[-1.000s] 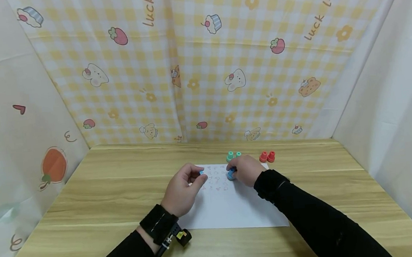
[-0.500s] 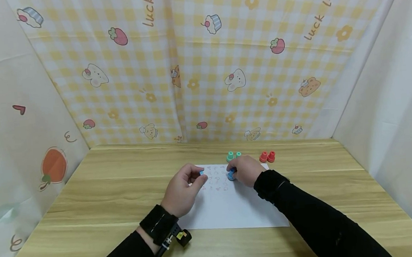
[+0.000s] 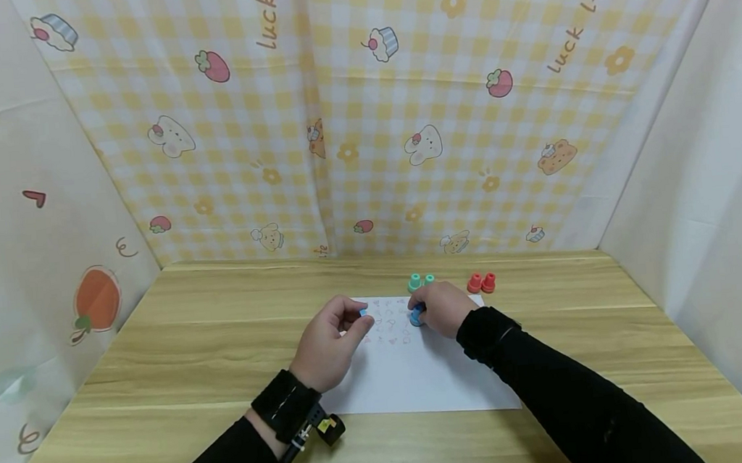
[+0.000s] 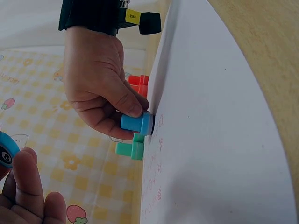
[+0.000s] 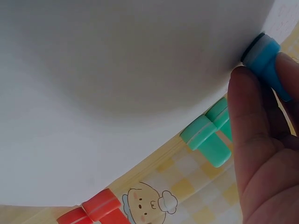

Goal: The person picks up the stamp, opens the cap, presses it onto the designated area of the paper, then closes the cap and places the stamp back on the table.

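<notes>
My right hand [image 3: 444,308] grips a blue toy stamp [image 4: 133,123] by its handle. In the left wrist view the stamp's flat end meets the white paper [image 3: 416,384] or is very close to it. Rows of small reddish printed shapes [image 3: 391,322] mark the paper's upper part. My left hand [image 3: 326,345] is raised over the paper's left side, pinching a small round blue cap [image 4: 6,148] with a dark disc on its face. Most of that cap is hidden by the fingers in the head view.
Two green stamps [image 3: 415,282] stand behind the paper, partly behind my right hand. Further right are two red stamps [image 3: 475,283]. A wooden table [image 3: 190,347] carries everything, with a checked cloth [image 3: 362,116] hanging at its back and pale cloths at both sides.
</notes>
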### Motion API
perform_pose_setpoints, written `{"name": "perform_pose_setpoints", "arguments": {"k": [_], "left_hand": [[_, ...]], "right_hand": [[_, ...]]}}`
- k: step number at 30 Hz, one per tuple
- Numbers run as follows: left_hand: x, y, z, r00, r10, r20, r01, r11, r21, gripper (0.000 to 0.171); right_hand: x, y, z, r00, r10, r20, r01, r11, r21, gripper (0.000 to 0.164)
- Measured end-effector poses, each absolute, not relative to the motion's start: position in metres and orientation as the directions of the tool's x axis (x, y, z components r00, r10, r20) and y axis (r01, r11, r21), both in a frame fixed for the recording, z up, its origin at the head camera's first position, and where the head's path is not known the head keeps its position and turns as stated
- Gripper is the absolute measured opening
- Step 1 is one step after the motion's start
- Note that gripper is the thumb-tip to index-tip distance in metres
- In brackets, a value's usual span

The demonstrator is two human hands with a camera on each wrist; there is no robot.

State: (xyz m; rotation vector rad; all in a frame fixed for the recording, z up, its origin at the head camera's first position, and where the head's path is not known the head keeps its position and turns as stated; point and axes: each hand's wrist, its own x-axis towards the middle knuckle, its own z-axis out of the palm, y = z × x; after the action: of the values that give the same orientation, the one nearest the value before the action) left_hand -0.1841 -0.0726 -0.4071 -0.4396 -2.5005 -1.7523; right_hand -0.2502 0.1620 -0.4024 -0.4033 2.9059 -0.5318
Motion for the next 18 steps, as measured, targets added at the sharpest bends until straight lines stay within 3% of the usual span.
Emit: {"name": "perform_pose_setpoints", "arguments": {"k": [18], "left_hand": [[-0.1838,-0.0726,-0.4065,-0.958,0.203,0.205,0.261,0.309,0.915,0.014]], "right_hand": [[-0.2481,0.1573,-0.3994,-0.948,-0.276,-0.161,-0.220,0.928,-0.300,0.021]]}}
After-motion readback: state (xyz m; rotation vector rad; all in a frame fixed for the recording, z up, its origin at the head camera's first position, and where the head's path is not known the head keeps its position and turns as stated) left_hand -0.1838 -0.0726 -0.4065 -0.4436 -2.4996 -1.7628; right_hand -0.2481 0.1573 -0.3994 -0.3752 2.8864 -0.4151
